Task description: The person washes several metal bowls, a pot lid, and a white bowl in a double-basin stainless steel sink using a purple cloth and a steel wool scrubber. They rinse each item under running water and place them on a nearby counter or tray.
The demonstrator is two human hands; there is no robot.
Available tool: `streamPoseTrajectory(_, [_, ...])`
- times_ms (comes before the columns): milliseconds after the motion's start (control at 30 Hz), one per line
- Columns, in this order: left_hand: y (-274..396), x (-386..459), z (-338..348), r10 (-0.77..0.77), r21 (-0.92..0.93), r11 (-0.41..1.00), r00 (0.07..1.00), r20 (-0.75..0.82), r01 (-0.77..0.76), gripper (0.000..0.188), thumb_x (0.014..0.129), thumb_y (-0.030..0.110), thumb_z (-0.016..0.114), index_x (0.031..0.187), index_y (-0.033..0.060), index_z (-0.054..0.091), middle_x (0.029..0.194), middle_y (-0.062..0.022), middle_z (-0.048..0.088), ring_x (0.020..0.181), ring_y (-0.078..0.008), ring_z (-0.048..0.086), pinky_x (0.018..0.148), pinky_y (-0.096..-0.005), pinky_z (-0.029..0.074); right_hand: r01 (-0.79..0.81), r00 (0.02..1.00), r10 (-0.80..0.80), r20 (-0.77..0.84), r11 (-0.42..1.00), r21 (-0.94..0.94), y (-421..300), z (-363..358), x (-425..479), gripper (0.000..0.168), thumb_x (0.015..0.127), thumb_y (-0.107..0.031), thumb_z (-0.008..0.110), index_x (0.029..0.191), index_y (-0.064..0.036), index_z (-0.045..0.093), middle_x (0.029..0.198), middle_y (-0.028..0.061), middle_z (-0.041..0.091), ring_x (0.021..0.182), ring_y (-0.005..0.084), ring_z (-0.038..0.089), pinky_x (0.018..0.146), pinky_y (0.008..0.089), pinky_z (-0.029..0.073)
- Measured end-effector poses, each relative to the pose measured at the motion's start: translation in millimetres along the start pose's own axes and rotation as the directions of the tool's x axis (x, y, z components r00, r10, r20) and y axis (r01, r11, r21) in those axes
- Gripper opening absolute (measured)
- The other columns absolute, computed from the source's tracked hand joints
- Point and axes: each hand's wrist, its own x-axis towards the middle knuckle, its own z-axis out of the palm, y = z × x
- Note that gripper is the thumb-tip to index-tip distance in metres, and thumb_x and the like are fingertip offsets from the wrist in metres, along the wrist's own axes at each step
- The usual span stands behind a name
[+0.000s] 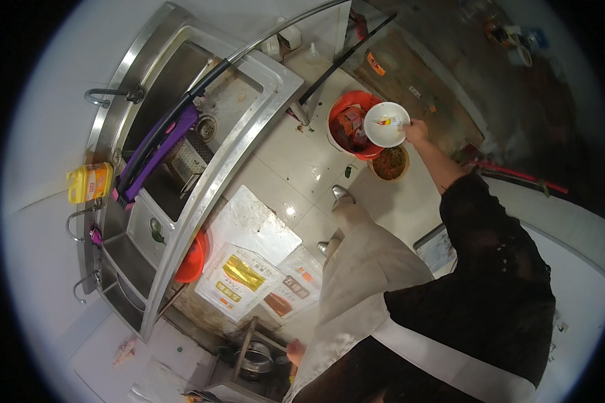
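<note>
My right hand grips the rim of a white bowl. A small printed packet lies inside the bowl. The bowl is over the right edge of a red bucket, which contains orange-red packaging. Just below the bowl, a smaller tub with greenish-brown scraps stands against the bucket. My left hand hangs beside my light apron, close to a rack holding a metal pot. The apron partly hides it, so its grasp is unclear.
A stainless-steel sink runs along the left, with a purple-headed broom across it and a yellow jug on its ledge. Flattened printed sacks and a red basin lie nearby. A dark pole leans behind the bucket.
</note>
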Motion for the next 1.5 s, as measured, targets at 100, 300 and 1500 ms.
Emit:
streamPoseTrajectory(100, [28.6, 27.1, 8.0, 0.377, 0.049, 0.924, 0.925, 0.038, -0.378, 0.008, 0.082, 0.007, 0.054, 0.081, -0.0012, 0.056, 0.069, -0.0047, 0.057, 0.061, -0.0114, 0.049, 0.053, -0.0259, 0.040, 0.026, 0.992, -0.067, 0.104, 0.935, 0.352, -28.4, -6.9, -49.7, 0.022, 0.077, -0.009, 0.055, 0.095, 0.002, 0.061, 0.069, 0.0077, 0.060, 0.050, 0.0128, 0.057, 0.042, 0.0251, 0.046])
streamPoseTrajectory(300, [289.2, 40.3, 77.9, 0.765, 0.032, 0.628, 0.625, 0.153, -0.777, 0.025, 0.069, -0.003, 0.060, 0.094, -0.0006, 0.061, 0.086, -0.0137, 0.056, 0.075, -0.0273, 0.054, 0.068, -0.0329, 0.045, 0.131, 0.924, -0.292, 0.246, 0.848, 0.513, -103.1, -9.9, -168.8, 0.022, 0.077, -0.007, 0.055, 0.096, 0.002, 0.060, 0.071, 0.0056, 0.061, 0.055, 0.0117, 0.059, 0.044, 0.0246, 0.048])
streamPoseTrajectory(1500, [480.7, -6.8, 435.3, 0.692, -0.062, 0.033, -0.022, 0.722, -0.998, 0.034, 0.072, 0.015, 0.062, 0.104, 0.0058, 0.059, 0.108, -0.0151, 0.056, 0.093, -0.0325, 0.056, 0.089, -0.0387, 0.042, 0.003, 0.965, 0.123, -0.233, 0.879, 0.476, 86.5, -155.9, -183.0, 0.022, 0.071, -0.009, 0.058, 0.089, 0.003, 0.063, 0.066, 0.0089, 0.060, 0.048, 0.0134, 0.055, 0.040, 0.0258, 0.046])
